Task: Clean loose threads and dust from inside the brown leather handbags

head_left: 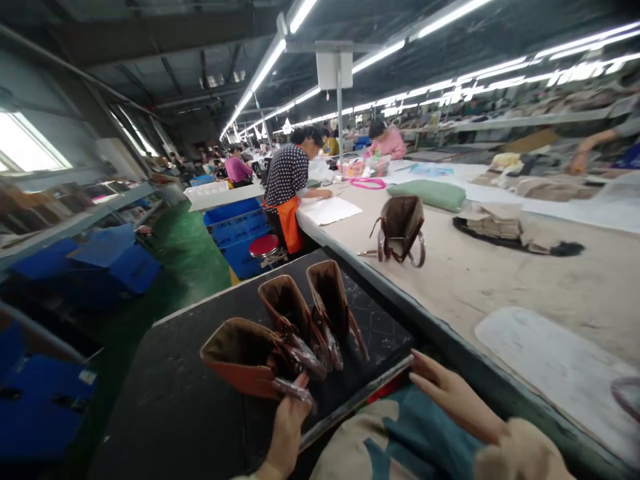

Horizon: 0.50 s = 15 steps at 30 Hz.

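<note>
My left hand (287, 430) is closed at the plastic-wrapped handle of the nearest brown handbag (240, 377), which stands with its mouth open on the black board. Two more brown handbags, a middle one (283, 300) and a far one (327, 287), stand in a row beyond it, their wrapped handles hanging toward me. My right hand (450, 397) holds nothing; its fingers are stretched out and apart at the black board's near edge, close to the corner by the long table.
The black board (185, 393) meets a long beige table (500, 287) on the right. On that table are another brown handbag (401, 230), a green bundle (430, 193) and a white sheet (560, 360). A person in an orange apron (289, 223) bends over work; blue crates (237, 230) stand nearby.
</note>
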{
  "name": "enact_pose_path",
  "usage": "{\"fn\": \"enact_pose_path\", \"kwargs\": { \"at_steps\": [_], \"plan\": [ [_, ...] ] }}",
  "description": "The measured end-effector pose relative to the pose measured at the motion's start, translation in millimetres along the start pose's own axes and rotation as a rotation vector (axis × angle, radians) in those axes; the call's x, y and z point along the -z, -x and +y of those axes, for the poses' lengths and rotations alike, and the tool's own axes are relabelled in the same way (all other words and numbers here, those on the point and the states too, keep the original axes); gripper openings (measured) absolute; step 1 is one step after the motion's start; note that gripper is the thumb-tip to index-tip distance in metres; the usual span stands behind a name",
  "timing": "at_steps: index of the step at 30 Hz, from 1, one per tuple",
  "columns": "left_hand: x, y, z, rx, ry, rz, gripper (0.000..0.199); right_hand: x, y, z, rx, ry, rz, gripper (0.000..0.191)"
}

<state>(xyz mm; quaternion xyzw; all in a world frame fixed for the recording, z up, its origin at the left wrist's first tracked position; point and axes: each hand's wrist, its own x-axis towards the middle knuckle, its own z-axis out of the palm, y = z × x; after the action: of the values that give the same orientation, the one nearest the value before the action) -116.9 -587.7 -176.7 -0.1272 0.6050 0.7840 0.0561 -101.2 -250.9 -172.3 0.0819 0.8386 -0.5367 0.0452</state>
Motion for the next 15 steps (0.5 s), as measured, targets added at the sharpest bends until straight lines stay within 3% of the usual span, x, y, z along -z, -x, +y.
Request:
{"fn": "enact_pose_path", "kwargs": {
  "at_steps": [4, 7, 12, 15],
  "plan": [
    [-5.1, -29.0, -4.3, -0.071, -0.028, -0.046, 0.056, -74.9, -61.5, -37.5, 0.054, -0.057, -0.131, 0.072],
    [-6.2, -46.9, -3.6, -0.067, -0.172, -0.097, 0.047, -117.2, -79.7, -60.5, 0.147, 0.0, -0.222, 0.065],
    [-17.9, -64.2, 1.2, 0.033, -0.279, -0.181, 0.048, -161.7, -76.9, -77.6, 0.229, 0.181, -0.31, 0.085],
    [-28.8, -73.5, 3.5, 0.209, -0.263, -0.165, 0.052, -172.5, -76.5, -84.3, 0.112, 0.427, -0.37, 0.099]
  ]
}}
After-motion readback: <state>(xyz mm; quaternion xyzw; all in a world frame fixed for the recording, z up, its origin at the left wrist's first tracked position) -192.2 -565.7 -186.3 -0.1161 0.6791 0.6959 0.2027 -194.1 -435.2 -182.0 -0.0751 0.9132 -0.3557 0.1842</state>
